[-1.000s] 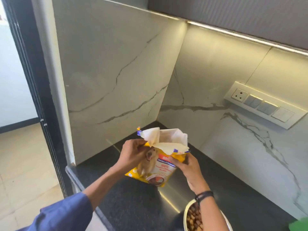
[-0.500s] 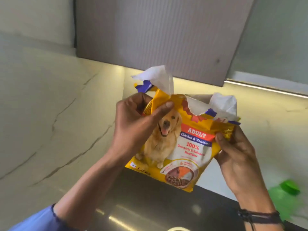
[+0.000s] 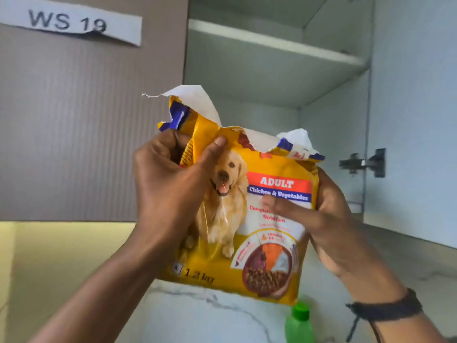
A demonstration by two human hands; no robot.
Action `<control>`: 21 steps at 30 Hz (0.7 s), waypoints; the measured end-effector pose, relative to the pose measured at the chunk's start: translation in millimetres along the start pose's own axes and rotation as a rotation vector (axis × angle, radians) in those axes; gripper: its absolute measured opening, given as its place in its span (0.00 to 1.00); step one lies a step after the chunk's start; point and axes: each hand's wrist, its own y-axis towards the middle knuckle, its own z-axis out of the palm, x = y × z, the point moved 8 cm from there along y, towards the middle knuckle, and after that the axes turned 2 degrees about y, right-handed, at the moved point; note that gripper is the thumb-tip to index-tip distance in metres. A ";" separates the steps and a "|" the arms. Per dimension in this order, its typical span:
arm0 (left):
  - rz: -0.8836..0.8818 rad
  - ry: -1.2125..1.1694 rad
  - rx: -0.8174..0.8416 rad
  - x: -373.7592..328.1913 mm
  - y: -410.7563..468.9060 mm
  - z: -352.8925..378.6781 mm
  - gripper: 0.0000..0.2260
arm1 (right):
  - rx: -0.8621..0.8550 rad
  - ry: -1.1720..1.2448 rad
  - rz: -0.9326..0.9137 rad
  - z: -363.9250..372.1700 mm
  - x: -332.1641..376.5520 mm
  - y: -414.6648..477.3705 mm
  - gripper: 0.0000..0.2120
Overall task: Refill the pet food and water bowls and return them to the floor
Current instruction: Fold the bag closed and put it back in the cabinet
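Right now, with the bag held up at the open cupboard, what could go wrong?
1. The dog food bag is open at its torn top; tilting it onto the shelf could spill food.
2. The left hand grips near that torn edge, which might rip further.
3. The green bottle stands below; a dropped bag could topple it.

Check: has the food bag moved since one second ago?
Yes, upward. The food bag stood on the counter; now the left hand and right hand hold it before the open cupboard.
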 end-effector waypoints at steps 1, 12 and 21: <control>0.004 -0.039 0.008 1.3 10.2 12.3 0.10 | -0.022 -0.022 -0.033 -7.1 10.5 11.6 0.31; 0.081 0.146 0.127 84.5 91.1 105.8 0.09 | -0.172 -0.453 -0.340 -62.8 -7.8 133.8 0.21; -0.123 0.579 0.454 151.5 54.3 120.3 0.50 | -0.179 -0.838 -0.489 -65.5 -46.7 186.3 0.17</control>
